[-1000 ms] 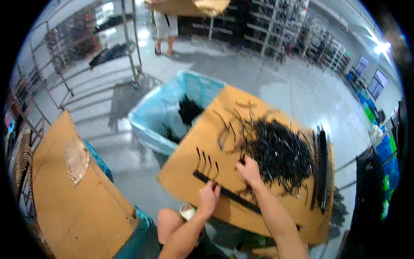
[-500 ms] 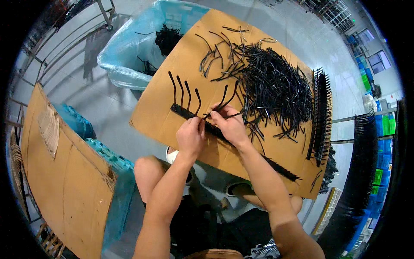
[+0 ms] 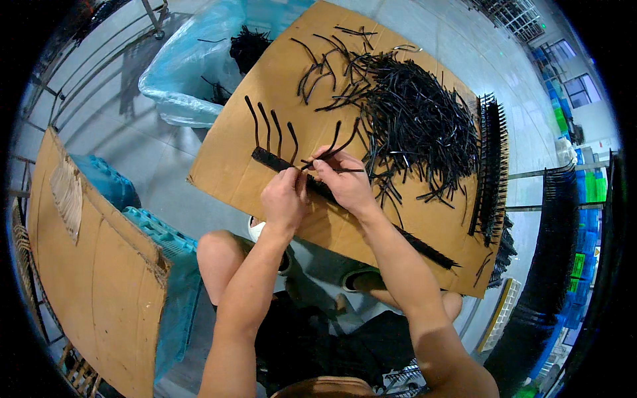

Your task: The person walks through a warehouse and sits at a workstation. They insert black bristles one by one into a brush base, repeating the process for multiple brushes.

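A long black bar (image 3: pixel 424 250) lies slantwise along the near edge of a cardboard sheet (image 3: pixel 222 162). Several thin, bent black pieces (image 3: pixel 268 126) stick out from its left end. My left hand (image 3: pixel 284 202) is closed at the bar, just right of those pieces, its fingertips pinched around a small part I cannot make out. Touching it, my right hand (image 3: pixel 348 186) grips several loose bent black pieces (image 3: pixel 337 131), which fan out past the thumb and fingers. The fingertips of both hands meet over the bar and hide what lies between them.
A large heap of black pieces (image 3: pixel 424 119) covers the sheet's far right. Bars with bristling pieces (image 3: pixel 490 172) line its right edge. A bin lined with blue plastic (image 3: pixel 172 83) stands at far left. Another cardboard sheet (image 3: pixel 99 278) lies over teal crates (image 3: pixel 182 318).
The whole scene has shifted slightly left and up in the picture. Both hands stay together at the same part of the bar, with the black pieces still in the right hand.
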A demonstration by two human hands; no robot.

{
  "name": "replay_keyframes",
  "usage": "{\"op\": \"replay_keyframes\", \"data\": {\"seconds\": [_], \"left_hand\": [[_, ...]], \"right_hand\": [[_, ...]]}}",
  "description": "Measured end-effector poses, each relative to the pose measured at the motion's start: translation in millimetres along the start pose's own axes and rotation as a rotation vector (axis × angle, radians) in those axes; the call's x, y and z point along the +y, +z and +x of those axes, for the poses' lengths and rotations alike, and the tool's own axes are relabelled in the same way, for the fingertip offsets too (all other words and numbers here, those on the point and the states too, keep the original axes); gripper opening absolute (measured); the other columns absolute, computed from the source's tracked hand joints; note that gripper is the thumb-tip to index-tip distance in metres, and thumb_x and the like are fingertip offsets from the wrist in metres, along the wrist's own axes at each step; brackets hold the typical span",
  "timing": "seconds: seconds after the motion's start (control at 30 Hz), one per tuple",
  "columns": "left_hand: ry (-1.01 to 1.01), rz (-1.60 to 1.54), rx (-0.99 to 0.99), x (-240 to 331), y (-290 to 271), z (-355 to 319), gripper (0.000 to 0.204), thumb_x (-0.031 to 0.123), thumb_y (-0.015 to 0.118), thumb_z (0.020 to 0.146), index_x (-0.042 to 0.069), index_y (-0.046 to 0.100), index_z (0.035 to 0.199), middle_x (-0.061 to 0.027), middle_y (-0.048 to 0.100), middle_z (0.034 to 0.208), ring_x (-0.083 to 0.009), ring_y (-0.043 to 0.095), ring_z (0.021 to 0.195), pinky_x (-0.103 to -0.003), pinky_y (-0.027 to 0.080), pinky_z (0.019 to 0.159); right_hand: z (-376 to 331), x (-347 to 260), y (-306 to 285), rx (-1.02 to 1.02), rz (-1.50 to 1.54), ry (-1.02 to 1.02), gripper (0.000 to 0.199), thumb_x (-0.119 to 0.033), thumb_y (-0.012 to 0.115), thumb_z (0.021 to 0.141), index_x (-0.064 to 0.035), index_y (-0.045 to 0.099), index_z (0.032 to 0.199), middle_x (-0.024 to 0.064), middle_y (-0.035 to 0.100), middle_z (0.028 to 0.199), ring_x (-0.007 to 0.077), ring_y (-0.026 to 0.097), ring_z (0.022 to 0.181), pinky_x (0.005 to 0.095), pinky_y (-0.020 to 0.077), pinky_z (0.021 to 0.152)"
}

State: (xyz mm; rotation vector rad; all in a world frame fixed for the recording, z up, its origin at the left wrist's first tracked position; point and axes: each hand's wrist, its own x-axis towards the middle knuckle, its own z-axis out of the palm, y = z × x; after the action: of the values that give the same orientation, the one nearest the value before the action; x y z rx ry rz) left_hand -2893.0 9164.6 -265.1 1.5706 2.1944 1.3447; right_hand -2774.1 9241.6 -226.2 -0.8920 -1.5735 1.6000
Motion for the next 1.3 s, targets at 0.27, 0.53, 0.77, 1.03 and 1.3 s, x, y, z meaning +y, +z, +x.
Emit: {"op": "replay_keyframes", "data": {"seconds": [0.27, 0.53, 0.77, 1.03, 1.3], "left_hand": [[0.022, 0.0, -0.023, 5, 2, 1, 0.013, 0.016, 0.063, 0.085, 0.005, 0.059, 0.079, -0.0133, 0.061, 0.074, -0.0349, 0.059, 0.069, -0.045, 0.046, 0.059], [-0.173, 0.009, -0.076, 7, 2, -8, 0.017, 0.017, 0.066, 0.083, 0.004, 0.065, 0.095, -0.0143, 0.066, 0.087, -0.0342, 0.064, 0.073, -0.042, 0.052, 0.064], [-0.043, 0.052, -0.102, 13, 7, -13, 0.019, 0.016, 0.067, 0.083, 0.005, 0.065, 0.099, -0.0153, 0.069, 0.088, -0.0333, 0.066, 0.072, -0.042, 0.053, 0.062], [0.004, 0.061, -0.124, 19, 4, -10, 0.012, 0.015, 0.064, 0.084, 0.004, 0.066, 0.087, -0.0144, 0.066, 0.081, -0.036, 0.063, 0.072, -0.044, 0.051, 0.06], [0.036, 0.016, -0.087, 19, 12, -7, 0.01, 0.014, 0.061, 0.084, 0.006, 0.067, 0.086, -0.0153, 0.065, 0.079, -0.0351, 0.062, 0.073, -0.045, 0.049, 0.062]], "right_hand": [[0, -2, -5, 0.03, 0.085, 0.112, 0.013, -0.009, 0.058, 0.091, -0.0002, 0.061, 0.1, 0.0011, 0.063, 0.084, 0.0107, 0.057, 0.078, 0.0277, 0.0484, 0.069], [2, -13, 0, -0.036, -0.498, -0.156, 0.016, -0.007, 0.065, 0.083, -0.0006, 0.063, 0.097, 0.0166, 0.064, 0.088, 0.0321, 0.06, 0.081, 0.0337, 0.0494, 0.068], [-11, -9, -14, 0.079, -0.089, 0.121, 0.014, -0.008, 0.063, 0.09, -0.0002, 0.065, 0.102, 0.0044, 0.066, 0.089, 0.0103, 0.061, 0.081, 0.0231, 0.0476, 0.07], [-17, -11, -18, -0.046, -0.278, -0.093, 0.017, -0.007, 0.064, 0.087, -0.0003, 0.063, 0.103, 0.0102, 0.068, 0.088, 0.0165, 0.064, 0.079, 0.0295, 0.05, 0.07], [-11, -7, -18, -0.009, -0.441, -0.137, 0.018, -0.008, 0.066, 0.084, 0.001, 0.062, 0.098, 0.014, 0.068, 0.084, 0.0212, 0.065, 0.074, 0.0318, 0.0505, 0.068]]}}
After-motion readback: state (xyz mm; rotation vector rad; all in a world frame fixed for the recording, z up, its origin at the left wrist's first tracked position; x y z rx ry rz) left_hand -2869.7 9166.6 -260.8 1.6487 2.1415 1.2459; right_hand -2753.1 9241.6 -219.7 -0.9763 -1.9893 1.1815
